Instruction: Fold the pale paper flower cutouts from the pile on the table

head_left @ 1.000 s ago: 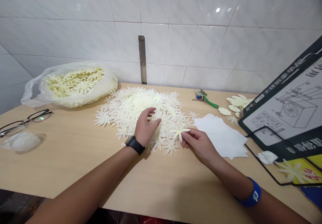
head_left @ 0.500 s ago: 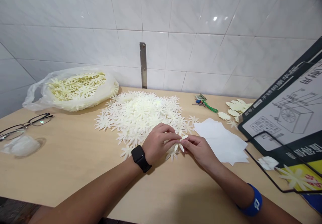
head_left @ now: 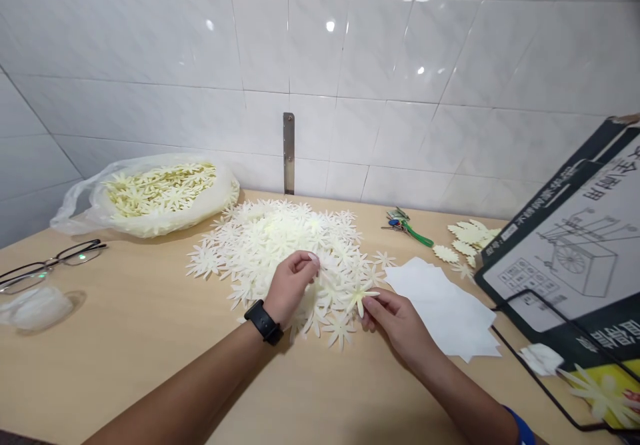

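Observation:
A large heap of white flower cutouts (head_left: 280,238) with pointed petals lies on the tabletop in front of me. My left hand (head_left: 293,282), with a black watch at the wrist, is over the heap's near side. Its thumb and fingers are pinched on a white flower cutout (head_left: 327,264), mostly blending into those behind it. To the right, my right hand (head_left: 393,315) pinches one petal of a pale yellow-green flower cutout (head_left: 358,296) at the heap's near right edge. A single white flower (head_left: 340,330) lies flat just below it.
A plastic bag (head_left: 225,198) full of yellowish flower cutouts stands at the back left, with glasses (head_left: 55,262) and a crumpled white bundle (head_left: 40,308) nearer. White sheets (head_left: 440,302), keys with a green strap (head_left: 415,233), cream cutouts (head_left: 470,235) and a printed box (head_left: 575,258) occupy the right.
My left hand has parted from my right, moving left over the heap. The pale flower stays in my right hand, now more spread to view. The whole view has tilted up slightly.

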